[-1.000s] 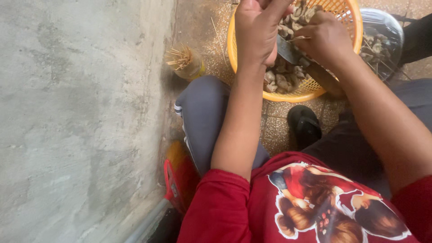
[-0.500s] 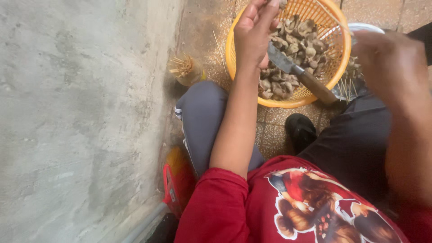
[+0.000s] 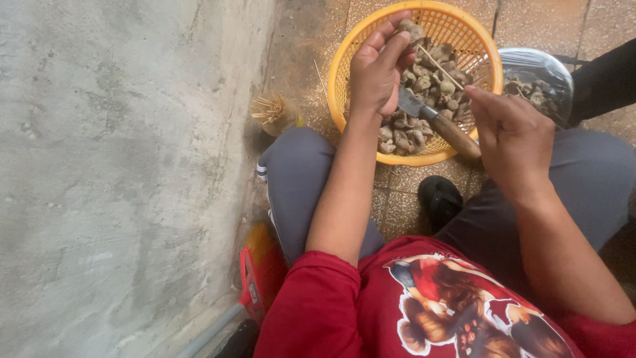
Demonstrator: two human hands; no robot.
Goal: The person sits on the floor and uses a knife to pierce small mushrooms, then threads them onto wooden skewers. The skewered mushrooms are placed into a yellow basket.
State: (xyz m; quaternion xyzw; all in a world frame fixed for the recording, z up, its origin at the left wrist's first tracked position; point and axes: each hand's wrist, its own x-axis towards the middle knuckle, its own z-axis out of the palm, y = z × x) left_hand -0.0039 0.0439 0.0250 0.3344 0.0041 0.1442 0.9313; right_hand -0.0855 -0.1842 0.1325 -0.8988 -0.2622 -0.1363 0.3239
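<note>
Concrete wall (image 3: 119, 166), tiled floor (image 3: 536, 26), yellow basket (image 3: 344, 66)

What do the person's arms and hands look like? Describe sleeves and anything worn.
Both arms are bare from the upper arm down, below short red sleeves of a red shirt with a printed picture. The left hand and right hand wear no gloves; no rings, watch or bracelet show.

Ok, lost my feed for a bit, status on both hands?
Left hand pinching a brownish meat piece with thin wooden skewer. Right hand by wooden-handled knife, grip unclear. Both over yellow plastic basket. Nothing in the way.
</note>
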